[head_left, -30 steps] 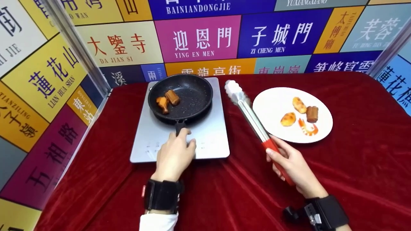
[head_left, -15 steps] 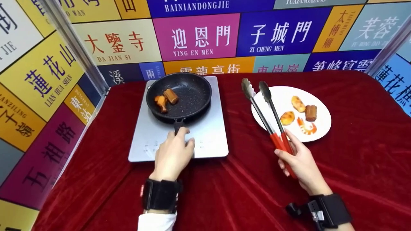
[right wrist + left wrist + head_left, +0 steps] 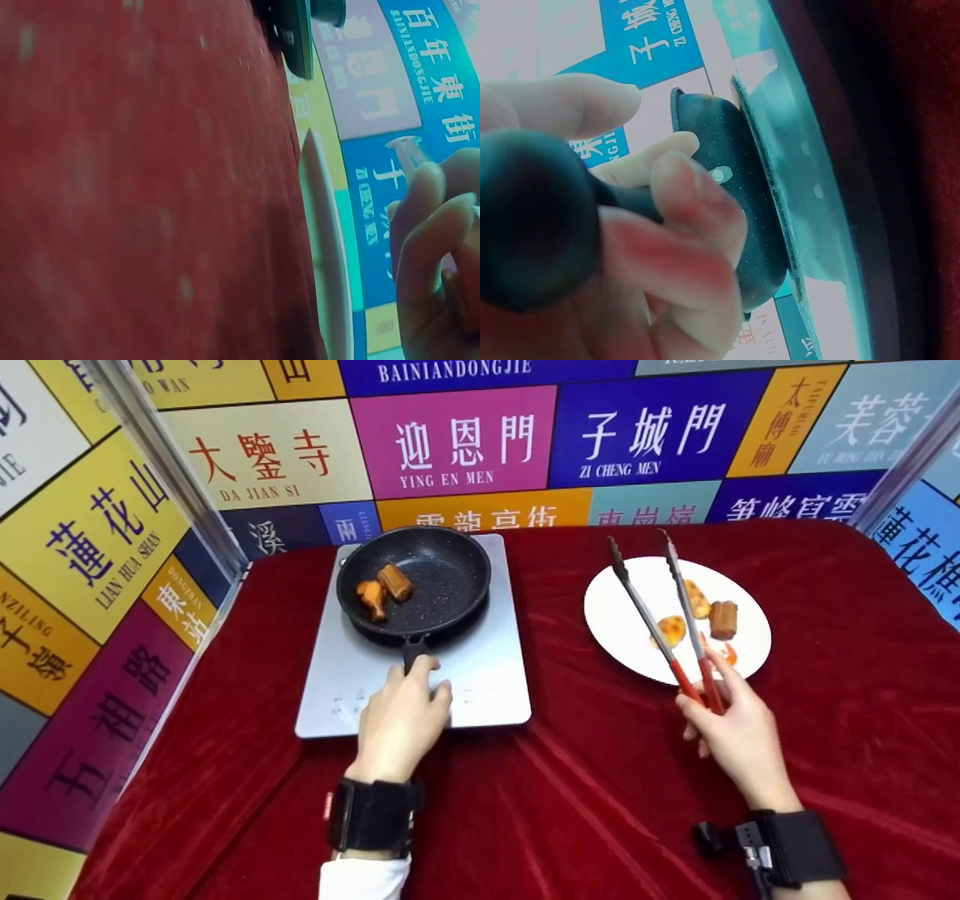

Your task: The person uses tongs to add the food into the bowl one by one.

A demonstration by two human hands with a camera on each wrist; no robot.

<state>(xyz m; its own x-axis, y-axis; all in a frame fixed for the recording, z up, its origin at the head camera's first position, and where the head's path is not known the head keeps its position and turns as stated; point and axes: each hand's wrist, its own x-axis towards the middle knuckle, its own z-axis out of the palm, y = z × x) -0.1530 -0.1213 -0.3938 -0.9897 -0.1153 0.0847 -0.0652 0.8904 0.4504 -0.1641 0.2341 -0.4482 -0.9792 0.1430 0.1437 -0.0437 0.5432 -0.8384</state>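
My left hand (image 3: 403, 718) grips the handle (image 3: 415, 654) of a black frying pan (image 3: 442, 585); in the left wrist view its fingers curl round that handle. Inside the pan, at its left, lie a toy drumstick (image 3: 372, 598) and a brown ribbed piece (image 3: 394, 583). With my right hand (image 3: 739, 727) I hold red-handled metal tongs (image 3: 643, 607), their arms spread apart over the white plate (image 3: 615, 607). On the plate are two yellow browned pieces, one (image 3: 670, 631) left of the tongs' right arm, a brown ribbed piece (image 3: 724, 619) and a shrimp (image 3: 727, 654) partly hidden by my fingers.
The pan stands on a silver induction cooktop (image 3: 480, 690). A dark red cloth (image 3: 570, 780) covers the table. Printed panels (image 3: 450, 442) with large characters rise behind the table and along the left side.
My right hand has moved right with the tongs, from beside the plate to over it. The tongs have turned and their arms have spread. The left hand stays on the pan handle.
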